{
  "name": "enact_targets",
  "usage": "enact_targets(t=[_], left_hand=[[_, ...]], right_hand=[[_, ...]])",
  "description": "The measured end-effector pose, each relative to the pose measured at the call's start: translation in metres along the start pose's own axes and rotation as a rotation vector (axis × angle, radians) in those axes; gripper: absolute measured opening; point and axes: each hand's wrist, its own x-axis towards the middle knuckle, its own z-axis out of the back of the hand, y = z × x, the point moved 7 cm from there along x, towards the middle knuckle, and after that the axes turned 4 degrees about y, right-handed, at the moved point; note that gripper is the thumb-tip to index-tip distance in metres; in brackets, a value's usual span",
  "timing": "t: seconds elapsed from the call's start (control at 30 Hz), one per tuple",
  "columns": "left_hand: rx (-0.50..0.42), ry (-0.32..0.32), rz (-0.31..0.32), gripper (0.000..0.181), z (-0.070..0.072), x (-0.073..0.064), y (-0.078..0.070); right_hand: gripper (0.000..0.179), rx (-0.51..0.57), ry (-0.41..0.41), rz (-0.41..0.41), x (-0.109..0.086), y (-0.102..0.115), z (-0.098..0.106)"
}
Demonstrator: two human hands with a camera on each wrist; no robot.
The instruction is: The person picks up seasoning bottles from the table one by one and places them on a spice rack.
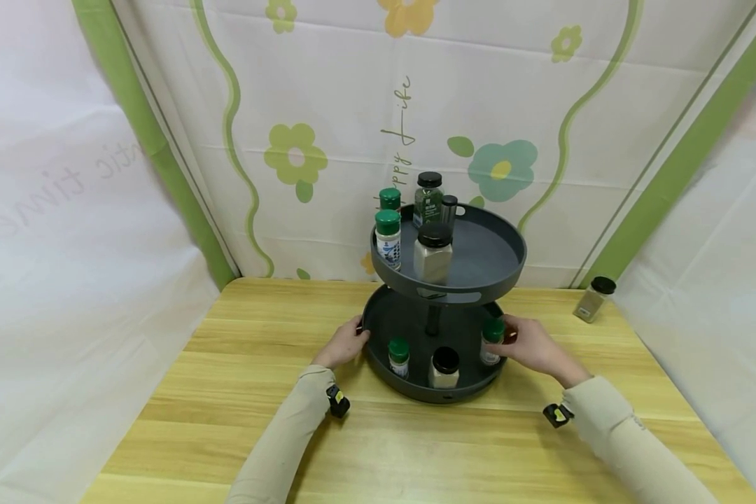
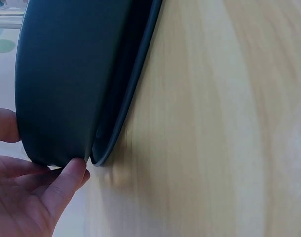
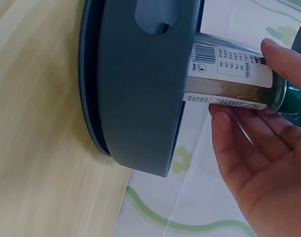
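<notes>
A dark grey two-tier turntable [image 1: 444,402] stands on the table. My left hand [image 1: 342,346] holds the left side of its lower tray; in the left wrist view the thumb [image 2: 66,185] presses the tray wall [image 2: 66,84]. At the tray's right side, my right hand [image 1: 537,348] grips a green-capped spice jar [image 3: 227,81], thumb and fingers on opposite sides near its cap. The jar's base is hidden behind the tray wall in the right wrist view. Also on the lower tray are another green-capped jar [image 1: 399,358] and a black-capped square jar [image 1: 444,371].
Green-capped jars [image 1: 388,245], a square black-capped jar [image 1: 433,259], a green-herb jar [image 1: 428,199] and a slim black-capped container [image 1: 449,210] occupy the upper tray [image 1: 488,252]. A black-capped jar [image 1: 594,301] stands at the table's back right. Patterned curtains [image 1: 327,84] hang behind.
</notes>
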Motion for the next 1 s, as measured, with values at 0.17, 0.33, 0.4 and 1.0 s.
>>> enact_targets(t=[0.17,0.33,0.4,1.0], left_hand=[[0.000,0.003,0.000,0.048,0.000,0.001,0.000],[0.008,0.005,0.005,0.048,0.000,0.000,0.000],[0.011,0.004,0.006,0.048,0.000,0.000,0.000],[0.015,-0.007,0.010,0.048,0.001,0.004,0.005]], right_hand=[[0.031,-0.006,0.019,0.012,-0.001,0.001,-0.005],[0.033,0.013,0.056,0.009,-0.003,0.001,-0.010],[0.033,0.039,0.077,-0.002,-0.004,0.001,-0.013],[0.033,0.041,0.170,0.029,-0.010,0.008,-0.033]])
